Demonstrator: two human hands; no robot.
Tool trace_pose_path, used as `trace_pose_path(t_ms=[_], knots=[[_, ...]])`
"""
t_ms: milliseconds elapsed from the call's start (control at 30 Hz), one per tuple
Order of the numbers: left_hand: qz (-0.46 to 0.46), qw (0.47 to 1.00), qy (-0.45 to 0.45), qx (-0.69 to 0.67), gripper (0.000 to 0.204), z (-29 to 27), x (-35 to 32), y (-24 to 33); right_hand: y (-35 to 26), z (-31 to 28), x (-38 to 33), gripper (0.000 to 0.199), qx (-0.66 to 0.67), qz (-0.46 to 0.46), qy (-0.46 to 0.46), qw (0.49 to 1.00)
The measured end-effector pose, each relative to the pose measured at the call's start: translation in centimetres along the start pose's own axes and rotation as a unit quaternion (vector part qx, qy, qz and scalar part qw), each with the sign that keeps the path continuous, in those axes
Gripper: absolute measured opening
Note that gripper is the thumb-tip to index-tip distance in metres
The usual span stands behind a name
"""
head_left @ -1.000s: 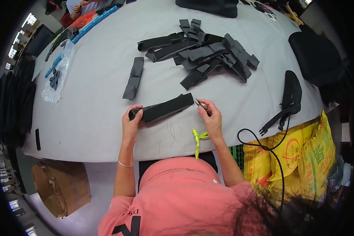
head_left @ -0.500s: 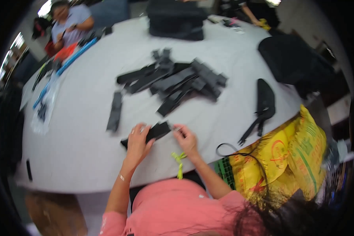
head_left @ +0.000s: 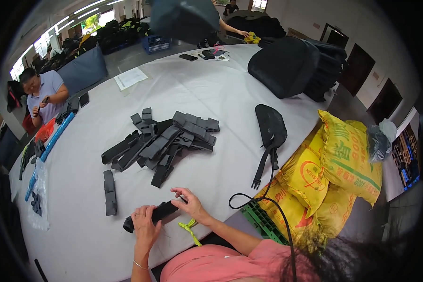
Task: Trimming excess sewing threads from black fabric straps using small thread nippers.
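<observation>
A black fabric strip (head_left: pixel 163 211), rolled or folded lengthwise, lies at a slant on the table's near side. My left hand (head_left: pixel 146 224) is closed over its left part, fingers on top and thumb along the near side. At the strip's right end my right hand (head_left: pixel 192 207) pinches the edge between thumb and forefinger; the exact spot is partly hidden by the fingers. A knotted yellow-green cord (head_left: pixel 189 230) lies just below my right hand. Beyond my hands is a heap of dark grey segmented fabric strips (head_left: pixel 167 138), with one single strip (head_left: pixel 110 192) apart on its left.
To the right lie a black waist pouch (head_left: pixel 270 127) with a buckle strap and a large black bag (head_left: pixel 284 68). Yellow sacks (head_left: pixel 310 178) and a green crate (head_left: pixel 263 221) stand beside the table. A co-worker (head_left: pixel 47 94) sits at left. A blurred dark object (head_left: pixel 185 21) hangs over the far edge.
The view has swung, so the table appears lower and further left. The black stack at the far edge has left the tabletop. My hands remain on the strip, the right one still at its end.
</observation>
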State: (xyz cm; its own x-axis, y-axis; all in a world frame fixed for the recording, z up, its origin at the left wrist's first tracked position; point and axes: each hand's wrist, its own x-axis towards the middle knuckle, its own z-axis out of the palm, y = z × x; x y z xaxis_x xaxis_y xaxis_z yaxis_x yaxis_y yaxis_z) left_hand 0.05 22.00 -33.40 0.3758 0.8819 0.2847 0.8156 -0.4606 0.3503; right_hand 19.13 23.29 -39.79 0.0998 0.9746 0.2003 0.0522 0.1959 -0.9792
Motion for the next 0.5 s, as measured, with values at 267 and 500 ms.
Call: trace_pose_path(t_ms=[267, 500], knots=[[-0.063, 0.994, -0.031, -0.088, 0.037, -0.4, -2.3, -0.3, -2.5, 0.5, -1.2, 0.025, 0.168, 0.155, -0.157, 0.961], [-0.143, 0.902, -0.071, -0.400, 0.024, -1.9, 0.4, 1.5, -3.7, -0.8, 0.6, 0.012, 0.044, 0.046, -0.027, 0.998]])
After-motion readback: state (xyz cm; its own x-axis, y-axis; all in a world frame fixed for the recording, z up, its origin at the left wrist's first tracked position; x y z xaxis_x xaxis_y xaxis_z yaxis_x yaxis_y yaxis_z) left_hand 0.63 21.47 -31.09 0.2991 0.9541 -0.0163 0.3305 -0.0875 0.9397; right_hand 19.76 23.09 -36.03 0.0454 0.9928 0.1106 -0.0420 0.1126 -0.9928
